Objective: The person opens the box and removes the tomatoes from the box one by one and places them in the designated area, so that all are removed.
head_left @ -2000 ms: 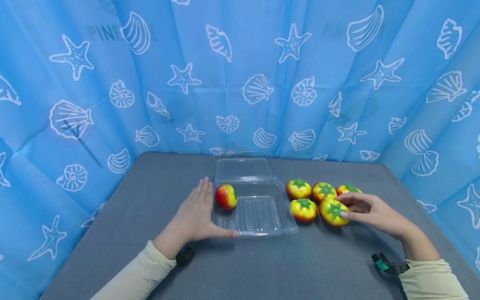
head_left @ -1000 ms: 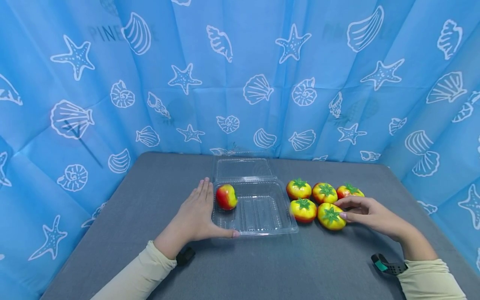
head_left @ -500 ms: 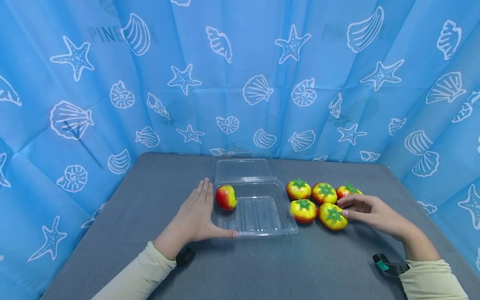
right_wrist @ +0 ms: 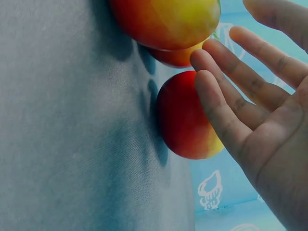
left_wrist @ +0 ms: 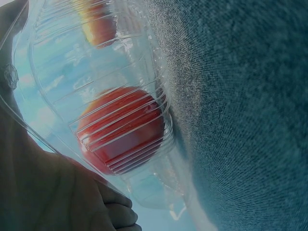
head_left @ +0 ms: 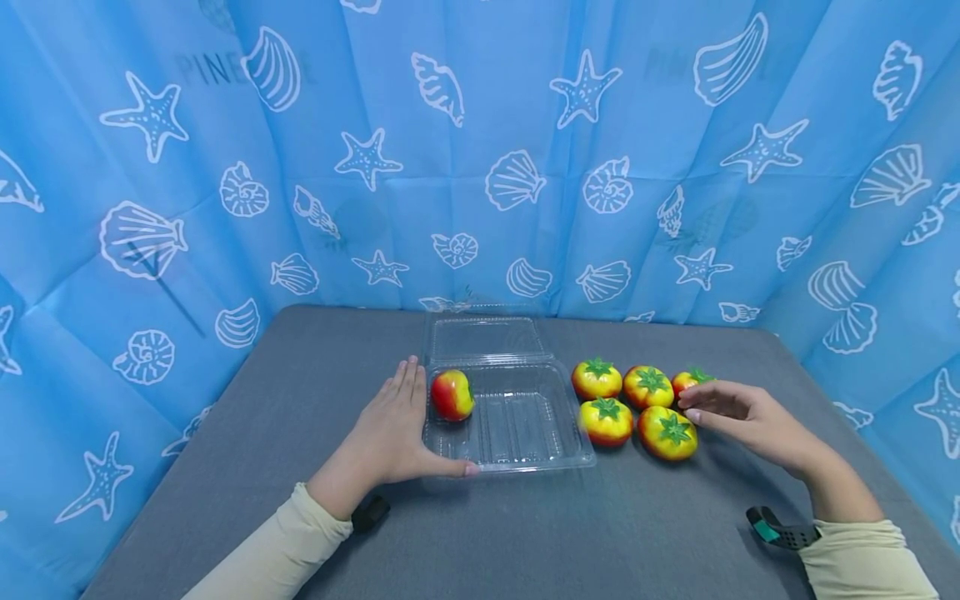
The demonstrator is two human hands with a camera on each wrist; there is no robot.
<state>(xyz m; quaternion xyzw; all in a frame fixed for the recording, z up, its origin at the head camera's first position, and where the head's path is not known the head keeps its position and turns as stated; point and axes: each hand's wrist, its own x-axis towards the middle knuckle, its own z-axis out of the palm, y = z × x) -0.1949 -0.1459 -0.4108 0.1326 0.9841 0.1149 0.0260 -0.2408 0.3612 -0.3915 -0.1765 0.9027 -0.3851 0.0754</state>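
A clear plastic clamshell container [head_left: 528,417] lies on the table with its lid [head_left: 487,337] folded back. My left hand [head_left: 386,437] rests along its left side, fingers straight, thumb on the front rim. One red-and-yellow fruit [head_left: 452,395] sits in its left part; the left wrist view shows that red fruit [left_wrist: 122,130] through the ribbed wall. To the right are several squat fruits with green leafy tops, like tomatoes or persimmons. Just above the nearest right fruit [head_left: 666,435], my right hand [head_left: 750,421] has its fingers spread and loosely bent, holding nothing [right_wrist: 260,96].
Beside the container stand a back-left fruit [head_left: 596,379], a front-left fruit [head_left: 606,422], a back-middle fruit [head_left: 648,387] and a back-right fruit [head_left: 688,382], partly behind my right hand. A blue shell-patterned curtain [head_left: 480,208] hangs behind the grey table [head_left: 525,533].
My right hand has let go of the near right fruit and drawn slightly up and right. That fruit has settled a little lower in the front row. The left hand and container stay put.
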